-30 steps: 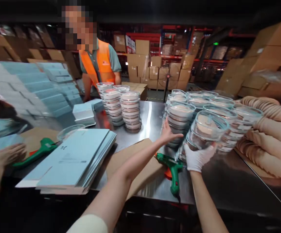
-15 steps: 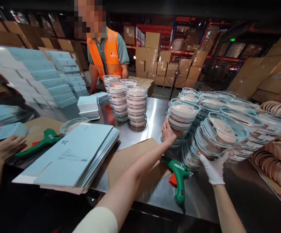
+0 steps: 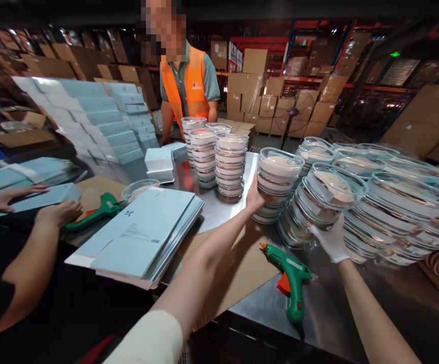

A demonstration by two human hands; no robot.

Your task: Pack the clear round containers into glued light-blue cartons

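My bare left hand [image 3: 255, 197] is pressed round the left side of an upright stack of round glass bowls [image 3: 280, 177], with pale discs and bands showing through the glass. A second stack of glass bowls [image 3: 320, 205] leans to the right. My right hand [image 3: 332, 240], in a white glove, grips that leaning stack low on its right side, some fingers hidden behind the glass. In front of both stacks a green glue gun [image 3: 293, 278] with an orange trigger lies on the metal table, its nozzle over a cardboard sheet [image 3: 238, 273].
Several more bowl stacks [image 3: 397, 202] crowd the right. Other bowl stacks [image 3: 231, 167] stand mid-table. Flat light-blue cartons [image 3: 139, 232] lie left of my arm. At far left, a co-worker's hands [image 3: 62, 212] hold a blue box. Across the table stands a person in an orange vest [image 3: 196, 86].
Both stacks in my hands have shifted left across the table, the upright one away from the crowd of stacks. My view has turned slightly left.
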